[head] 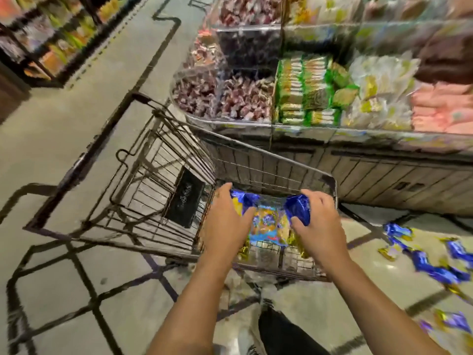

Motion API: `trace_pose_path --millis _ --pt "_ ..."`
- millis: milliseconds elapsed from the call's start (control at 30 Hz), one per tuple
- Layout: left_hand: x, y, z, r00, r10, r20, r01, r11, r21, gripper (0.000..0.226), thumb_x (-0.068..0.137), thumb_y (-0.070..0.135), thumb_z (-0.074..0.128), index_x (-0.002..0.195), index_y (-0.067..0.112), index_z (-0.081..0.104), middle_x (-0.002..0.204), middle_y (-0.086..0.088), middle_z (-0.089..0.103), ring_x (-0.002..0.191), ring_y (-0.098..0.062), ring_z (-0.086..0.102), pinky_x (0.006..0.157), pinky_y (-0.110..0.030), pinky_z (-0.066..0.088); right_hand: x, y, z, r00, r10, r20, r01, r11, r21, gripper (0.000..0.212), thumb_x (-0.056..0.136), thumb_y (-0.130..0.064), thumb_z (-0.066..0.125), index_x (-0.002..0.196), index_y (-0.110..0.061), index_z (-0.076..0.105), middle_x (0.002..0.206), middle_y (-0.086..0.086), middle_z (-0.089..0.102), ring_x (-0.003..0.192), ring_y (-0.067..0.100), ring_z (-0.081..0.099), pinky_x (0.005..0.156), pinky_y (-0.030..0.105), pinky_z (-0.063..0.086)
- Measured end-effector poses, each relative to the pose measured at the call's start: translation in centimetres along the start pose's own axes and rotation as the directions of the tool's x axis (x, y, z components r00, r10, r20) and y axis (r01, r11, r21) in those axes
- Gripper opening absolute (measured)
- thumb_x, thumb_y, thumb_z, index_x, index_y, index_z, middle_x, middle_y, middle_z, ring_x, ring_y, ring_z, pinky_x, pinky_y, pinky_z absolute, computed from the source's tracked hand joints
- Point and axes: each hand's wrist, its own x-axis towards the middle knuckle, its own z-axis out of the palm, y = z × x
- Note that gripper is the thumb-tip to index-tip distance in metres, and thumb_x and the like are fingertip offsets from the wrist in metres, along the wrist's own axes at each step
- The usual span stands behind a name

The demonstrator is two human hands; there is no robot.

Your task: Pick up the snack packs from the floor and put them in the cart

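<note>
A bundle of blue and yellow snack packs (268,221) hangs over the near end of the wire cart (163,139). My left hand (227,221) grips its left side, and my right hand (317,226) grips its right side, fingers curled round the blue wrappers. Several more blue and gold snack packs (435,262) lie scattered on the floor at the right. The cart's basket shows a black panel (185,198) in its middle.
A display stand (358,170) with clear bins of wrapped sweets and green packs runs along the right, close behind the cart. Shelves (46,39) line the far left. Tiled floor (64,129) stretches left of the cart. My leg and shoe (279,326) are below.
</note>
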Motion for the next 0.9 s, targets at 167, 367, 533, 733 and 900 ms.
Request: trace_pose_path --millis 167,367,533,733,900 --pt "5.9 0.1 5.5 0.997 0.027 0.069 -0.029 0.999 0.029 0.078 0.084 0.049 0.068 0.147 0.03 0.027 0.142 0.002 0.05 0.124 -0.024 0.054 0.094 -0.043 0.048 5.6 2.9 3.9 0.997 0.076 -0.006 -0.076 0.997 0.009 0.06 0.087 -0.024 0.066 0.142 -0.025 0.041 0.14 -0.002 0.036 0.108 0.021 0.054 0.077 0.036 0.05" --pt "11.3 -2.0 12.9 0.981 -0.047 0.189 0.038 0.998 0.05 0.076 0.082 0.044 0.072 0.144 0.034 0.028 0.131 0.004 0.058 0.118 -0.023 0.058 0.09 -0.043 0.05 10.2 6.8 10.1 0.983 0.181 0.02 -0.181 0.983 -0.012 0.059 0.088 -0.027 0.066 0.141 -0.027 0.04 0.139 -0.004 0.034 0.103 0.02 0.057 0.071 0.034 0.051" --pt "15.5 -7.1 20.5 0.963 -0.095 0.252 0.08 0.994 0.071 0.081 0.082 0.034 0.075 0.147 0.021 0.028 0.135 -0.009 0.054 0.124 -0.031 0.051 0.098 -0.044 0.045 13.2 11.3 16.6 0.949 0.312 0.043 -0.309 0.948 -0.077 0.06 0.089 -0.027 0.066 0.143 -0.024 0.039 0.145 0.002 0.031 0.109 0.029 0.056 0.082 0.039 0.052" --pt "18.6 -12.3 27.2 0.933 -0.125 0.338 0.062 0.98 0.191 0.079 0.089 0.034 0.07 0.15 0.017 0.023 0.136 -0.015 0.049 0.12 -0.037 0.051 0.091 -0.045 0.044 14.3 16.7 23.7 0.928 0.371 0.035 -0.365 0.924 -0.11 0.063 0.086 -0.022 0.07 0.142 -0.021 0.04 0.147 0.006 0.03 0.116 0.03 0.054 0.088 0.042 0.054" --pt "18.3 -14.2 30.0 0.912 -0.1 0.399 0.037 0.986 0.161 0.088 0.09 0.036 0.068 0.155 0.013 0.013 0.146 -0.02 0.039 0.127 -0.042 0.047 0.097 -0.049 0.046 13.3 18.6 26.9 0.905 0.425 0.037 -0.41 0.891 -0.195 0.075 0.085 -0.023 0.072 0.148 -0.018 0.032 0.149 0.015 0.026 0.128 0.034 0.044 0.096 0.041 0.05"
